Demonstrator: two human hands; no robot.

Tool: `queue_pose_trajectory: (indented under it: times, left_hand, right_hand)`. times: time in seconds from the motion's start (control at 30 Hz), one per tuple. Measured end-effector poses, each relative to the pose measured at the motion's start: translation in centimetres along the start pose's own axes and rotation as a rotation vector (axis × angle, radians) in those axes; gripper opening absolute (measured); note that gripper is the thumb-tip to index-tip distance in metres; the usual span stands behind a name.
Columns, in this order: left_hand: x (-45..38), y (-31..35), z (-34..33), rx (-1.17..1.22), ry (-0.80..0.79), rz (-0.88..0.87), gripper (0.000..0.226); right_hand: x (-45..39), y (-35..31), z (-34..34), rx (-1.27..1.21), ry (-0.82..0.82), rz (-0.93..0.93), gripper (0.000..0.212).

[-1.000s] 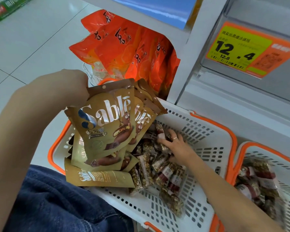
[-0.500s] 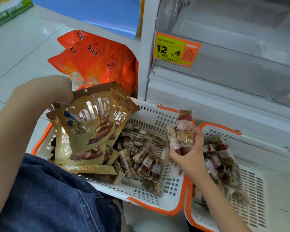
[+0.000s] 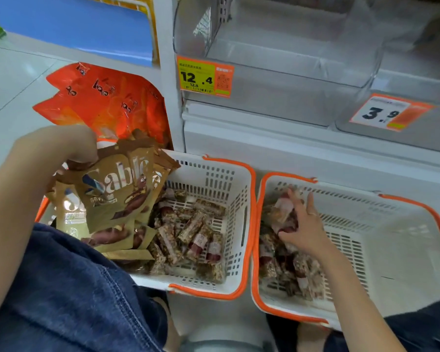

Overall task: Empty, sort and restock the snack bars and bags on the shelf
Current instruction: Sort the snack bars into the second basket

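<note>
My left hand (image 3: 61, 148) grips a fanned bunch of gold-brown Sablé bags (image 3: 117, 189) by their top edges, held over the left end of the left white basket (image 3: 249, 224). Loose nut snack bars (image 3: 193, 237) lie in that basket beside more Sablé bags. My right hand (image 3: 308, 227) is down inside the right white basket (image 3: 285, 175). Its fingers and thumb hold a few blurred snack bars (image 3: 281, 210) against the pile of bars (image 3: 302, 275) at that basket's left side.
Orange snack bags (image 3: 107, 102) lean against the shelf post behind the left basket. Clear shelf bins (image 3: 290, 47) above carry price tags 12.4 (image 3: 205, 77) and 3.9 (image 3: 389, 113). My denim-clad knee (image 3: 74, 301) is in front of the left basket.
My right hand picked snack bars out of the left basket, carried them rightward and lowered them into the right basket. My left hand kept holding the Sablé bags.
</note>
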State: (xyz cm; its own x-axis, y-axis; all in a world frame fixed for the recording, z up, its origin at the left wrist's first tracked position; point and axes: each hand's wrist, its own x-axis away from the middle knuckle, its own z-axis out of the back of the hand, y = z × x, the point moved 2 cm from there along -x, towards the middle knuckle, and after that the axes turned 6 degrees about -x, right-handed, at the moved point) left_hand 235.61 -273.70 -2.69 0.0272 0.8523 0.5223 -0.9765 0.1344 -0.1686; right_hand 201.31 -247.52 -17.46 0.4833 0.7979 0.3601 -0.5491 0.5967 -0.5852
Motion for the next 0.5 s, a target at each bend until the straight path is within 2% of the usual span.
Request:
queue_pose_trajectory:
  times: [0.07, 0.17, 0.27, 0.3, 0.37, 0.5]
  left_hand:
    - [0.2, -0.2, 0.1, 0.035, -0.009, 0.011, 0.023]
    - [0.4, -0.7, 0.4, 0.065, 0.025, 0.02, 0.021]
    - [0.5, -2.1, 0.2, 0.074, 0.058, 0.049, 0.022]
    - [0.6, -2.6, -0.1, 0.073, 0.058, 0.059, 0.021]
    - [0.6, -3.4, -0.6, 0.077, 0.039, 0.072, 0.018]
    - [0.0, -4.2, -0.9, 0.136, 0.04, 0.045, 0.006]
  right_hand:
    - [0.1, -0.8, -0.6, 0.01, -0.033, -0.001, 0.095]
    - [-0.4, -4.5, -1.9, 0.069, 0.077, 0.215, 0.077]
    - [-1.4, -8.4, -5.6, 0.068, -0.066, 0.422, 0.062]
    - [-1.8, -9.3, -7.4, 0.082, -0.139, 0.451, 0.064]
    - [-2.9, -10.0, -11.1, 0.154, -0.288, 0.461, 0.08]
    - [-4.1, -8.5, -17.4, 0.414, -0.599, 0.321, 0.117]
